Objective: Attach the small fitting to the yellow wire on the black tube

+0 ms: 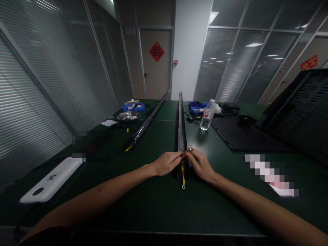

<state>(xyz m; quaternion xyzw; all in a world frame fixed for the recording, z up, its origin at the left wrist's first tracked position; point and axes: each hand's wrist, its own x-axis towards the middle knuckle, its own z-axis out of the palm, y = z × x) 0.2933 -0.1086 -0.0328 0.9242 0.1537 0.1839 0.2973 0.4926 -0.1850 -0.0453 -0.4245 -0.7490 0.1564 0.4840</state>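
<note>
A long dark rail (181,131) with a shiny grey upper face runs away from me along the green table (212,215). At its near end my left hand (167,163) and my right hand (201,165) meet, fingertips pinched close together. Something small and brownish shows between the fingers, too little of it to name. A ring (190,149) is on the right hand. From beneath the fingers a yellow wire with a metal ring terminal (183,186) sticks out toward me. To the left lies a second long dark rail (147,124), a yellow lead at its near end.
A water bottle (207,115) stands right of the rail, near blue bins (196,111). A metal bowl (128,116) and a blue tray (133,107) sit at the back left. A white device (52,179) lies left; a black panel (246,136) and a phone-like slab (279,189) right.
</note>
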